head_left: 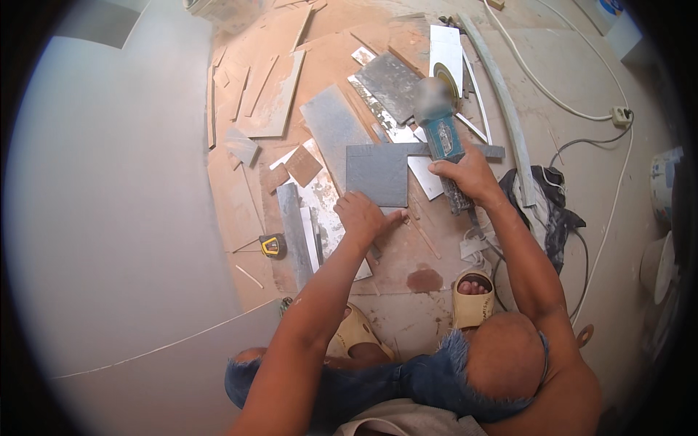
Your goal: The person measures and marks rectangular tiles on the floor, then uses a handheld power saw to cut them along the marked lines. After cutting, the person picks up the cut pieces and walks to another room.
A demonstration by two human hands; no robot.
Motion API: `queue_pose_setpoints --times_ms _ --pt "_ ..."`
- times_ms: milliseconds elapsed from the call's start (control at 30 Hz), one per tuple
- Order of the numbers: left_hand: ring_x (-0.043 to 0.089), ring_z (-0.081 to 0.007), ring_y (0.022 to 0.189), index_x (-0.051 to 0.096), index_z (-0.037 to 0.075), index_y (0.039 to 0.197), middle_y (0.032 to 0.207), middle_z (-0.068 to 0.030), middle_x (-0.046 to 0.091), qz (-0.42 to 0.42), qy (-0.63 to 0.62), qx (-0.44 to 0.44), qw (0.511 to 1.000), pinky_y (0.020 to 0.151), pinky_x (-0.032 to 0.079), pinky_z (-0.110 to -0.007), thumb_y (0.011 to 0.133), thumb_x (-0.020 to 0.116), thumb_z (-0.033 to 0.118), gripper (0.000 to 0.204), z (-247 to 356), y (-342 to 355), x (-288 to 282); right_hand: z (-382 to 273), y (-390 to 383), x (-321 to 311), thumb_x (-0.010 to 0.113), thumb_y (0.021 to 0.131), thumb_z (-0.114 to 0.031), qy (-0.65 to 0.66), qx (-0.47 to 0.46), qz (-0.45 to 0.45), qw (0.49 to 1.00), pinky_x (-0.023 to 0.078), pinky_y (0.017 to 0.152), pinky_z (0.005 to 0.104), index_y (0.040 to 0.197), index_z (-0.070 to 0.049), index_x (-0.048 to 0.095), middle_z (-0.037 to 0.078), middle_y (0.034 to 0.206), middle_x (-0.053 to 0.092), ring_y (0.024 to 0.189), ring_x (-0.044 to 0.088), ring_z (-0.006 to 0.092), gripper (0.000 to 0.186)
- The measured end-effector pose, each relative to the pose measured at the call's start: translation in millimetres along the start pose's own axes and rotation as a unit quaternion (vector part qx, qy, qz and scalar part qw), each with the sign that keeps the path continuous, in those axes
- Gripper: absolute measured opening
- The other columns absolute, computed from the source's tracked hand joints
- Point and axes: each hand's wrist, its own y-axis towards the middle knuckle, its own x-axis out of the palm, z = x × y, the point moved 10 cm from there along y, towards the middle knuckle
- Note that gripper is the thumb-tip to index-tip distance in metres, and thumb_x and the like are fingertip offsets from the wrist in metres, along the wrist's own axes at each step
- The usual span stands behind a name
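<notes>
My right hand is wrapped round a teal angle grinder. Its disc is raised over the work, and its head looks blurred. A dark grey tile lies among the offcuts, a narrow arm of it extending right beneath the grinder. My left hand grips that tile at its near-left corner, fingers bent at the edge and thumb stretched along the near side. A bluish-grey board lies under the tile's left part, and white pieces lie to its right.
Stacked tan offcuts fill the upper left. A yellow-black tape measure lies left. At right are a long grey strip, black bundled cloth, cables and a power socket. Buckets stand at the right rim. My sandalled feet are below.
</notes>
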Motion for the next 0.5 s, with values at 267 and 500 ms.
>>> queue_pose_setpoints --times_ms 267,500 --pt "0.062 -0.0354 0.110 0.057 -0.006 0.122 0.116 -0.0202 0.063 0.038 -0.047 0.129 0.990 0.096 0.048 -0.046 0.075 0.085 0.048 0.077 10 -7 14 -5 -7 -8 0.082 0.079 -0.020 0.034 -0.005 -0.012 0.999 0.051 0.082 0.0296 0.119 0.000 0.063 0.005 0.098 0.067 0.084 0.062 0.0128 0.049" --pt "0.035 -0.0399 0.146 0.027 -0.007 0.152 0.152 -0.0280 0.038 0.020 0.043 0.147 0.988 0.120 0.028 -0.050 0.060 0.092 0.056 0.129 30 15 -22 -2 -20 -5 0.083 0.075 -0.026 0.029 0.033 -0.037 0.998 0.051 0.091 0.0360 0.121 0.002 0.064 0.013 0.108 0.071 0.099 0.067 0.0219 0.057"
